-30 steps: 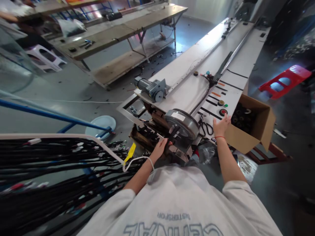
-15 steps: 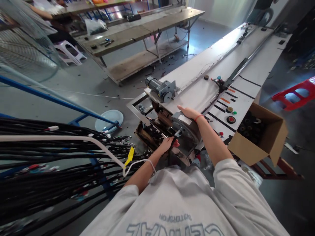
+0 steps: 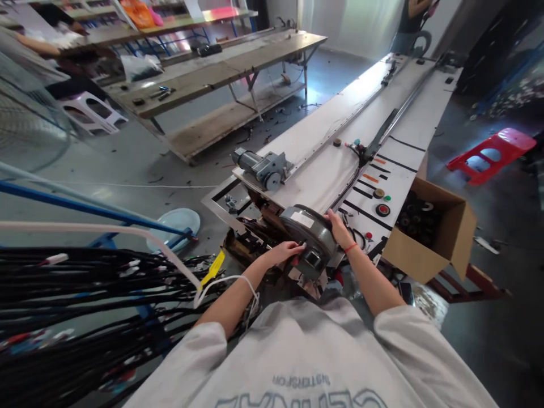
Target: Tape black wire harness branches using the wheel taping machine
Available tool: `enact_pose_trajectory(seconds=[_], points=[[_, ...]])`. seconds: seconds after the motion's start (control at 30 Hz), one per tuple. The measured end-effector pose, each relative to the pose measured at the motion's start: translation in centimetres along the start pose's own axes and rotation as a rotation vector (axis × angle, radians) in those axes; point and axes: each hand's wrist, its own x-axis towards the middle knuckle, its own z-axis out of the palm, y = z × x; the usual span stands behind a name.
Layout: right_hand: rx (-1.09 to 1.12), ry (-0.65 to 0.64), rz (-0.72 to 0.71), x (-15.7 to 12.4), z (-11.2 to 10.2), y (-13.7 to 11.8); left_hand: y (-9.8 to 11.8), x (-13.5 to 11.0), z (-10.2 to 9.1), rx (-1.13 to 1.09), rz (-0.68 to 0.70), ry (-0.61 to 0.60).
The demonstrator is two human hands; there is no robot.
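A round grey motor housing (image 3: 309,229) sits at the near end of a long white machine bench (image 3: 331,153). My left hand (image 3: 284,252) rests on its left lower edge, fingers curled against it. My right hand (image 3: 339,228) grips its right side; a red band circles that wrist. A white cord loops round my left forearm and carries a yellow tag (image 3: 212,268).
A bundle of black cables (image 3: 85,294) fills the lower left. An open cardboard box (image 3: 433,232) of dark parts stands at the right, a red stool (image 3: 488,148) beyond it. A smaller grey motor (image 3: 261,165) sits on the bench. Wooden tables (image 3: 204,73) stand behind.
My right hand went from the bench's edge by the box to the top of the housing, then down onto its right side. My left hand shifted up onto the housing.
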Motion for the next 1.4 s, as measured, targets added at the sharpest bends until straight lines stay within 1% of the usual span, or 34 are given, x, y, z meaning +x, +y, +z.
enact_pose_trajectory(seconds=[0.07, 0.13, 0.17, 0.2, 0.23, 0.27, 0.3, 0.33, 0.37, 0.43, 0.47, 0.5, 0.53, 0.6, 0.63, 0.67, 0.7, 0.73, 0.77, 0.8, 0.83, 0.87, 0.9, 0.93, 0.97, 1.0, 1.03, 1.07, 1.1, 1.17, 1.23, 1.27, 1.33, 1.4], points=[[-0.060, 0.142, -0.002, -2.0, -0.4, 2.2, 0.6, -0.6, 0.5, 0.310, 0.087, 0.114], [-0.316, 0.327, 0.018, -4.2, -1.3, 4.4, 1.1, -1.4, 0.7, 0.586, 0.144, 0.266], [-0.467, 0.401, 0.061, -5.3, -2.0, 5.3, 1.4, -1.8, 0.5, 0.686, 0.152, 0.337], [-0.601, 0.443, 0.132, -6.2, -2.7, 6.0, 1.7, -2.2, 0.0, 0.753, 0.144, 0.406], [-0.698, 0.449, 0.230, -7.1, -3.5, 6.5, 2.0, -2.6, -0.7, 0.788, 0.129, 0.471], [-0.740, 0.413, 0.342, -8.1, -4.4, 6.7, 2.4, -2.9, -1.6, 0.797, 0.122, 0.526], [-0.721, 0.343, 0.438, -9.0, -5.1, 6.7, 2.7, -3.2, -2.7, 0.786, 0.125, 0.566], [-0.646, 0.259, 0.484, -10.1, -5.8, 6.3, 3.0, -3.4, -3.7, 0.762, 0.137, 0.583], [-0.523, 0.169, 0.470, -11.2, -6.1, 5.8, 3.2, -3.6, -4.6, 0.734, 0.156, 0.571], [-0.180, -0.036, 0.312, -13.5, -5.7, 4.0, 3.3, -3.8, -5.8, 0.685, 0.187, 0.508], [0.011, -0.175, 0.224, -14.4, -4.8, 3.0, 3.4, -3.8, -6.1, 0.668, 0.186, 0.483], [0.195, -0.345, 0.168, -14.9, -3.3, 2.0, 3.4, -3.8, -6.2, 0.656, 0.177, 0.470], [0.362, -0.537, 0.156, -15.1, -1.5, 1.1, 3.5, -3.8, -6.2, 0.650, 0.165, 0.463], [0.597, -0.895, 0.249, -13.9, 3.0, -0.3, 3.9, -3.9, -5.8, 0.653, 0.144, 0.441], [0.655, -1.005, 0.321, -12.7, 5.4, -0.7, 4.1, -4.0, -5.5, 0.666, 0.137, 0.431], [0.668, -1.043, 0.391, -11.3, 7.4, -0.9, 4.3, -4.0, -5.3, 0.699, 0.129, 0.433], [0.649, -0.992, 0.450, -10.0, 9.1, -1.0, 4.6, -4.1, -5.1, 0.755, 0.116, 0.457], [0.609, -0.904, 0.493, -9.1, 10.2, -0.9, 4.7, -4.1, -5.0, 0.832, 0.095, 0.507], [0.563, -0.807, 0.515, -8.6, 10.8, -0.8, 4.7, -4.1, -5.0, 0.919, 0.063, 0.579], [0.524, -0.735, 0.516, -8.8, 10.7, -0.7, 4.7, -4.0, -5.2, 1.004, 0.023, 0.662], [0.499, -0.707, 0.497, -9.6, 10.0, -0.5, 4.4, -3.9, -5.4, 1.071, -0.020, 0.730], [0.494, -0.710, 0.457, -10.8, 9.0, -0.3, 4.0, -3.8, -5.7, 1.107, -0.057, 0.754], [0.505, -0.723, 0.400, -12.4, 7.6, -0.1, 3.5, -3.6, -6.1, 1.100, -0.075, 0.710], [0.520, -0.701, 0.334, -14.0, 6.1, 0.1, 2.9, -3.5, -6.3, 1.041, -0.067, 0.595], [0.521, -0.618, 0.272, -15.4, 4.6, 0.4, 2.2, -3.4, -6.4, 0.919, -0.036, 0.448], [0.489, -0.487, 0.237, -16.3, 3.1, 0.7, 1.4, -3.3, -6.3, 0.760, 0.002, 0.299], [0.411, -0.329, 0.237, -16.8, 1.7, 1.1, 0.8, -3.2, -6.0, 0.602, 0.035, 0.172], [0.281, -0.175, 0.267, -16.7, 0.5, 1.5, 0.2, -3.3, -5.4, 0.452, 0.060, 0.091], [0.102, -0.039, 0.326, -16.1, -0.6, 2.1, -0.3, -3.4, -4.5, 0.313, 0.078, 0.061], [-0.312, 0.142, 0.472, -14.0, -2.3, 3.3, -0.9, -4.0, -2.5, 0.070, 0.123, 0.095], [-0.619, 0.212, 0.559, -11.8, -3.3, 4.3, -1.0, -4.8, -0.7, -0.183, 0.212, 0.124], [-0.703, 0.218, 0.564, -10.8, -3.5, 4.6, -1.0, -5.0, 0.0, -0.304, 0.253, 0.126], [-0.764, 0.200, 0.476, -9.1, -4.0, 5.0, -0.8, -5.1, 0.8, -0.478, 0.262, 0.098], [-0.772, 0.206, 0.314, -7.6, -5.1, 5.4, -0.6, -4.3, 0.8, -0.605, 0.159, 0.051]])
